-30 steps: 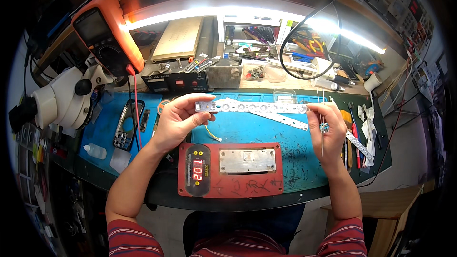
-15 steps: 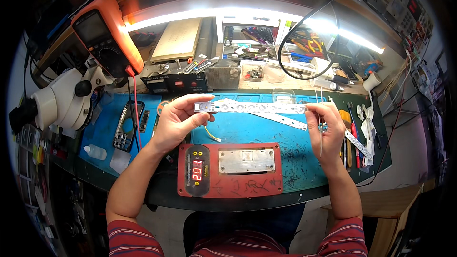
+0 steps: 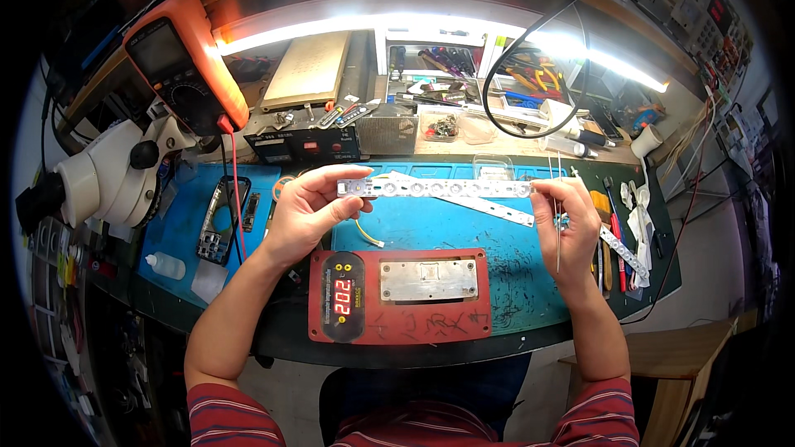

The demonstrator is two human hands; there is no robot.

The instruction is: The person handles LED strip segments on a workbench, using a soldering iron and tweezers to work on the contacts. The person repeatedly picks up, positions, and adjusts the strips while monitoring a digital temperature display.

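Observation:
A white LED strip (image 3: 435, 188) with round clear lenses is held level above the blue mat (image 3: 431, 228). My left hand (image 3: 302, 215) pinches its left end between thumb and fingers. The right end is in my right hand (image 3: 567, 236), which also keeps thin metal tweezers (image 3: 558, 255) upright against the fingers. Behind the held strip a second LED strip (image 3: 505, 213) lies slanted on the mat, partly hidden. Below and nearer to me is a red heating plate (image 3: 451, 327) with a bare metal block and a lit red digital display (image 3: 344, 298).
An orange multimeter (image 3: 186, 66) and a white microscope (image 3: 108, 165) stand at the left. A small bottle (image 3: 166, 266) and a phone frame (image 3: 222, 223) lie on the left mat. At the right are a brush (image 3: 603, 207) and several pens. A black cable (image 3: 489, 91) loops overhead.
The reading on the heating plate's display looks different. Both hands and the strip between them stay almost still.

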